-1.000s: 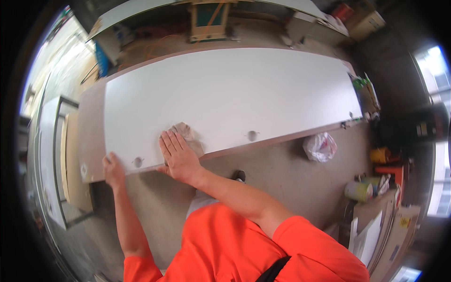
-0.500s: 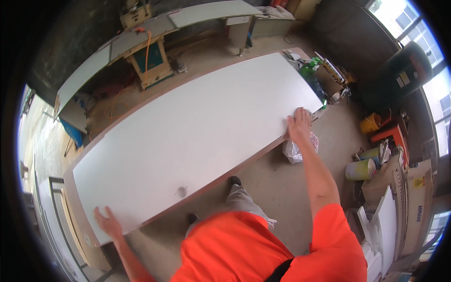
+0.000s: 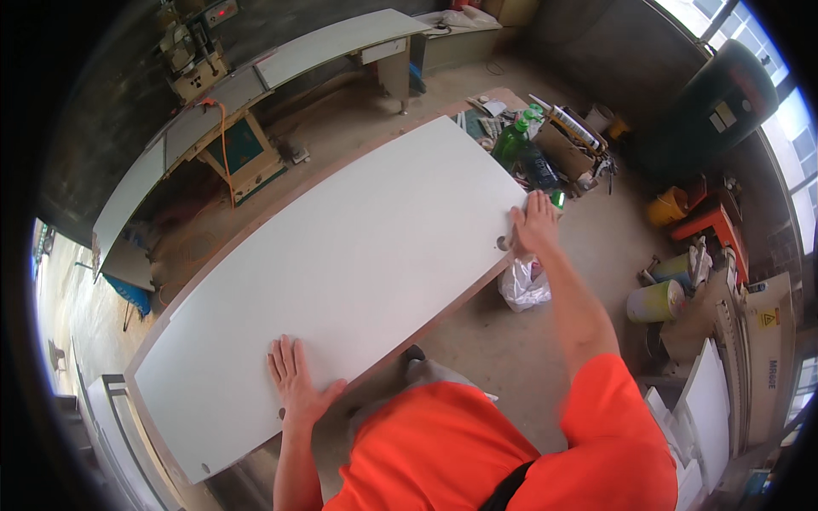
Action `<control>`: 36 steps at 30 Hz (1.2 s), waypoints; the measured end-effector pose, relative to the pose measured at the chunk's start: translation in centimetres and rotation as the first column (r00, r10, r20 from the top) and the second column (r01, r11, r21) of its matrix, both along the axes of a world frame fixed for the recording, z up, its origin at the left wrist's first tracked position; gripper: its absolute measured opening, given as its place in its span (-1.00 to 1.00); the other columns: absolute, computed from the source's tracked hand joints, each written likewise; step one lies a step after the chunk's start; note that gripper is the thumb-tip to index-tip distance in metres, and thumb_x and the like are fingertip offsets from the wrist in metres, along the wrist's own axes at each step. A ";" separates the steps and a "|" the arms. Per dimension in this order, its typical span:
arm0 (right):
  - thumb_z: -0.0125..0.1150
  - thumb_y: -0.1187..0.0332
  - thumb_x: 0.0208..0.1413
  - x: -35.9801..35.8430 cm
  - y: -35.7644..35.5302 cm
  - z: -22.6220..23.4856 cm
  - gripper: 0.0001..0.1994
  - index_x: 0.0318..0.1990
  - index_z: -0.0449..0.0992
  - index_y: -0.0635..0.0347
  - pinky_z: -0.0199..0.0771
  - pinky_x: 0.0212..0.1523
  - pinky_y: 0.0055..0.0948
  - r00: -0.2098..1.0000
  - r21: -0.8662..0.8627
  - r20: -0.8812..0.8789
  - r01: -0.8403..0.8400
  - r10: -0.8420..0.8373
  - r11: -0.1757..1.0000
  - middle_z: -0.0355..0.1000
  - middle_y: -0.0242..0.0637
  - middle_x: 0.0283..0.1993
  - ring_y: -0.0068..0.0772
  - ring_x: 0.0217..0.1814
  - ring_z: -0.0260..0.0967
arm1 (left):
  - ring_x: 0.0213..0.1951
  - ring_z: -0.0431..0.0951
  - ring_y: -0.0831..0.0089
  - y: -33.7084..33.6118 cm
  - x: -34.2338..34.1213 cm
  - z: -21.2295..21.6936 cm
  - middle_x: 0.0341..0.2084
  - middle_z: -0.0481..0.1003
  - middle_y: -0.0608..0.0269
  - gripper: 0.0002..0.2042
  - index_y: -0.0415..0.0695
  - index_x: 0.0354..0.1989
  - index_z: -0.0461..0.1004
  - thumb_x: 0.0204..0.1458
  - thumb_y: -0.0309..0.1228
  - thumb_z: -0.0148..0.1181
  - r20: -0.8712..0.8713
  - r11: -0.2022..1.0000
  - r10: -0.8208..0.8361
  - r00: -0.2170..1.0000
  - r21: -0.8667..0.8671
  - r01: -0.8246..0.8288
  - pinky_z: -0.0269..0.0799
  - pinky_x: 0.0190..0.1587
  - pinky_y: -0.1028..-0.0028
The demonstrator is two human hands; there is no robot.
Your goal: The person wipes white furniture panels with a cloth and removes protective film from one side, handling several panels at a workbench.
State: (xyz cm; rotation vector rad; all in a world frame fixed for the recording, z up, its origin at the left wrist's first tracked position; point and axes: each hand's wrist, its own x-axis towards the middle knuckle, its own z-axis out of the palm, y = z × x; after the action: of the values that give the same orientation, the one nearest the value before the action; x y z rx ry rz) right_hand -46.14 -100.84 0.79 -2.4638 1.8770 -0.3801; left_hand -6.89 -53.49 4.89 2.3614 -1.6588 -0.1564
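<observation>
A long white panel (image 3: 358, 247) lies flat on a brown-edged worktable (image 3: 136, 370) in front of me. Near its front edge is a round hole (image 3: 503, 244) beside my right hand, with smaller dark round marks toward the left end. My left hand (image 3: 298, 383) lies on the panel by the front edge, left of the middle, with fingers spread and thumb stretched toward the right. At the front right corner rests my right hand (image 3: 537, 228), fingers extended over the end edge. Whether its fingertips press on that edge is hard to see.
Green bottles (image 3: 515, 140), a sealant tube (image 3: 573, 123) and clutter sit beyond the panel's right end. A white plastic bag (image 3: 524, 285) hangs or stands below my right hand. Paint cans (image 3: 654, 301) and white offcuts (image 3: 703, 417) are at right. A long bench (image 3: 341, 38) runs behind.
My left hand has moved from the panel's left end toward the middle of its front edge. The hole, formerly left of the middle, now shows beside my right hand. The view has shifted.
</observation>
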 end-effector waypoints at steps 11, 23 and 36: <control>0.14 -0.10 0.28 -1.1 5.6 -0.3 -0.28 0.32 0.31 0.41 0.15 0.48 -0.04 0.920 0.126 0.288 0.237 -0.264 0.963 0.32 0.19 0.37 0.18 0.47 0.20 | 0.57 -0.25 -0.32 5.3 -1.4 1.0 0.54 -0.12 -0.34 0.06 -0.35 0.49 0.07 -0.24 -0.28 0.52 0.035 0.960 -0.057 0.998 0.275 0.046 -0.39 0.56 -0.25; 0.28 -0.29 0.15 -4.8 10.3 -1.5 -0.10 0.33 0.31 0.39 0.36 0.34 0.00 0.693 0.264 0.477 0.474 -0.541 0.840 0.45 0.26 0.27 0.26 0.32 0.41 | 0.51 0.00 -0.36 10.0 -1.9 -1.2 0.47 0.08 -0.34 -0.12 -0.29 0.44 0.21 -0.15 -0.33 0.44 0.131 0.980 -0.191 0.973 0.076 0.183 -0.15 0.51 -0.30; 0.56 0.06 0.07 -4.6 -2.1 -5.7 -0.30 0.09 0.47 0.59 0.57 -0.06 -0.20 0.504 0.242 0.829 0.071 -0.244 0.968 0.55 0.04 -0.02 -0.20 -0.06 0.51 | 0.44 0.18 -0.25 7.1 -0.8 -2.1 0.40 0.21 -0.23 -0.31 -0.27 0.35 0.31 0.02 -0.27 0.34 0.315 0.988 -0.117 0.942 -0.059 0.142 0.08 0.46 -0.21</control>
State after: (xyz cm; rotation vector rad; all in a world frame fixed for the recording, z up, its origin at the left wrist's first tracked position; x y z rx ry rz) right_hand -50.70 -102.95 -4.86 -1.4561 1.5365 -1.1319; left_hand -7.72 -46.38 2.83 2.3083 -1.9208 0.2708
